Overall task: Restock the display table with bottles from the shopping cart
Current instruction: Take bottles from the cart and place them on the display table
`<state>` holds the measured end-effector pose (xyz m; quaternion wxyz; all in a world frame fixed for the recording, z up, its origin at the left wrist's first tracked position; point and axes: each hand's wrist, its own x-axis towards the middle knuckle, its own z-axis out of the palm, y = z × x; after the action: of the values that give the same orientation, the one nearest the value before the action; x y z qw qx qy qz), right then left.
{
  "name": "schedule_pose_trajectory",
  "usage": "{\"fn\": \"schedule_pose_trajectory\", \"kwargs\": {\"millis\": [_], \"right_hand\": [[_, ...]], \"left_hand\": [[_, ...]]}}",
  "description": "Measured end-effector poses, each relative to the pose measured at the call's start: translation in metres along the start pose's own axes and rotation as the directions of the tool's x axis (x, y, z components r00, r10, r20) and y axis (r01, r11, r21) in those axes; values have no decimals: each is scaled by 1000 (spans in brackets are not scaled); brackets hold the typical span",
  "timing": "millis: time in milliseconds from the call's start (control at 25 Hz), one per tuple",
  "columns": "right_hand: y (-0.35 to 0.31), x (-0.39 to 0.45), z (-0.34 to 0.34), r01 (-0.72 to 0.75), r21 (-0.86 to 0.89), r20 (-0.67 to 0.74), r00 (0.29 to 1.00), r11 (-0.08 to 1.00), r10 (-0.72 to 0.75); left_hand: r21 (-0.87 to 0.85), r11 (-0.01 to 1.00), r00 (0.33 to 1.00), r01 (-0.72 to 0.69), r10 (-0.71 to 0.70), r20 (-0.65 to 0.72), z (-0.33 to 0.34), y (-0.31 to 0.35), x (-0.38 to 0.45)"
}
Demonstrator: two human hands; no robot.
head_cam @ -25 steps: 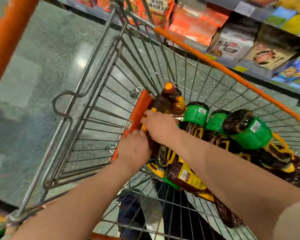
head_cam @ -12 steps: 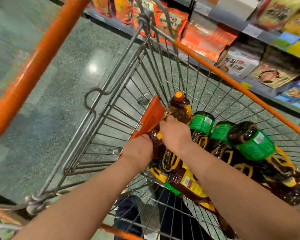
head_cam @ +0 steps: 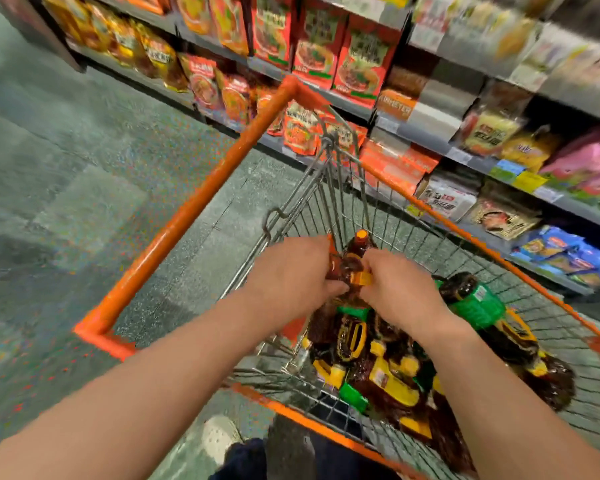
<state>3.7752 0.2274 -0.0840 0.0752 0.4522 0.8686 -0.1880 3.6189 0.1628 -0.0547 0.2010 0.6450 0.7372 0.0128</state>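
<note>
The left hand is curled round the shoulder of a dark bottle from its left side; the fingers wrap out of sight behind it. The bottle is held between both hands above the near-left corner of the shopping cart, neck tilted up and away, orange cap just beyond the knuckles. The right hand closes on the same bottle from the right, fingertips at its amber handle. The bottle appears full of dark liquid: expect it to be heavy, rigid and smooth-walled, so slip is likely. Grip at the moulded handle and support the body. Further right, the remaining bottles lie on their sides in the basket, below and clear of both hands. The display table is not in view.
</note>
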Motion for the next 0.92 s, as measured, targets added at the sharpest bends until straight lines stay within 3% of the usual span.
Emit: {"fn": "schedule_pose_trajectory", "kwargs": {"millis": [320,560,760,920], "right_hand": [[-143,-94,-82,67,-125,-258,961,990,-98],[-247,-130,-111,304,-275,-228,901,912,-369],[-329,-145,-117,551,-446,-97,753,705,-650],[-393,-164,-109,747,-469,-9,529,471,-848]], "left_hand": [[29,999,928,-40,48,-368,-121,-30,-145],[47,989,827,142,-92,-555,-167,-66,-252],[27,923,701,385,-273,-659,-182,-91,-336],[-113,757,486,643,-518,-704,-181,-94,-410]]}}
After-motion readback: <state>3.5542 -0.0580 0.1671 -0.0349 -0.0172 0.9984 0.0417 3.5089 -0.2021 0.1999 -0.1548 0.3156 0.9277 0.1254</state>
